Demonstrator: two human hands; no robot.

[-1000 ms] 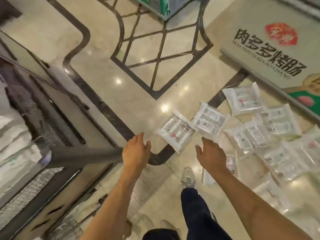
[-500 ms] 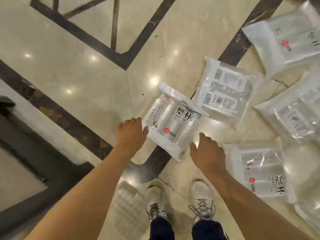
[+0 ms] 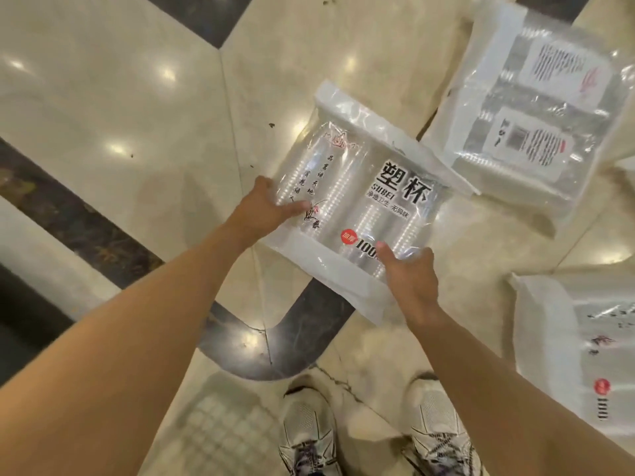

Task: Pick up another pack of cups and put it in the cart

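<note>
Both hands grip 1 clear pack of plastic cups over a marble floor.

The left hand (image 3: pixel 263 209) pinches the pack of plastic cups (image 3: pixel 360 204) at its left edge, and the right hand (image 3: pixel 410 276) clasps its near corner, thumb on top. 2 more packs (image 3: pixel 536 108) (image 3: pixel 584 345) lie on the floor (image 3: pixel 137 108) to the right, above 2 sneakers (image 3: pixel 309 434).

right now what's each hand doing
left hand: grips the left edge of the clear plastic pack of cups
right hand: grips that pack's near right corner
</note>
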